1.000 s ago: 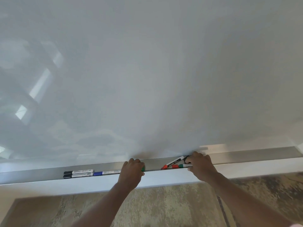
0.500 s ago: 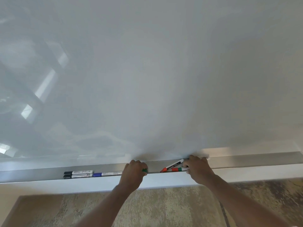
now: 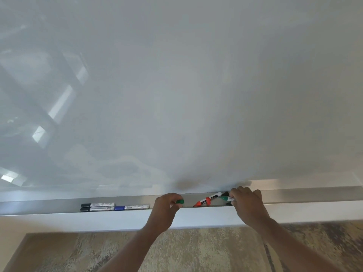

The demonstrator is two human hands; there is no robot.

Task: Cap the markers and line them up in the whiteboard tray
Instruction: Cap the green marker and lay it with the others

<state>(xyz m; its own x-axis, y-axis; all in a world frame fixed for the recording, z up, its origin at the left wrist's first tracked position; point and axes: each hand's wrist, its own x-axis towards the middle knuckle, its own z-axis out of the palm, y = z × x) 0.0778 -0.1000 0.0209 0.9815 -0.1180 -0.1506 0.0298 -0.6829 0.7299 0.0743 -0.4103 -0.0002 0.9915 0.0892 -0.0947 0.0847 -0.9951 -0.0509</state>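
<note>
A long metal tray (image 3: 49, 203) runs under the whiteboard. At its left lie two black-capped markers (image 3: 97, 206) stacked front to back, with a blue-capped marker (image 3: 131, 207) just right of them. My left hand (image 3: 167, 207) is shut on a green cap (image 3: 180, 201). My right hand (image 3: 246, 202) grips an uncapped green marker (image 3: 225, 198) by its barrel, tip pointing left. A red marker (image 3: 207, 200) lies tilted in the tray between my hands, with a loose red cap beside it. A dark marker end (image 3: 225, 193) shows behind my right fingers.
The glossy whiteboard (image 3: 176, 95) fills the upper view with window reflections. A white ledge (image 3: 196, 216) fronts the tray. Below it is patterned brown and grey carpet (image 3: 196, 250). The tray stretches on to the right of my right hand.
My right hand has lifted the green marker slightly and pulled it right, showing its uncapped tip. My left hand has raised the green cap clear of the tray edge.
</note>
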